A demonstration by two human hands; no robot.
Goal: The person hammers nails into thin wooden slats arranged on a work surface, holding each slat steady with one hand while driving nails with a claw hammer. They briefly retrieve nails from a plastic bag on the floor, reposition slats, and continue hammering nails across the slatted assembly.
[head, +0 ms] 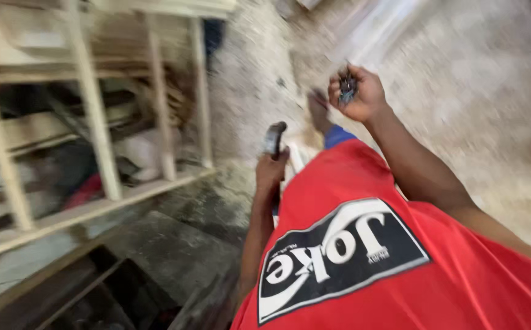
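While the left hand (271,168) grips the hammer (273,139), the right hand (358,95) should stay cupped level, fingers closed around the small dark nails (346,90).

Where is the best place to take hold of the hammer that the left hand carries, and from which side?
The hammer stands head up in the left hand, whose fingers close on the handle just under the metal head. That handle is probably the best part to grip, lower down for swinging. Come from the side, as this hand does, since the curved head offers no steady hold. Motion blur hides the lower handle.
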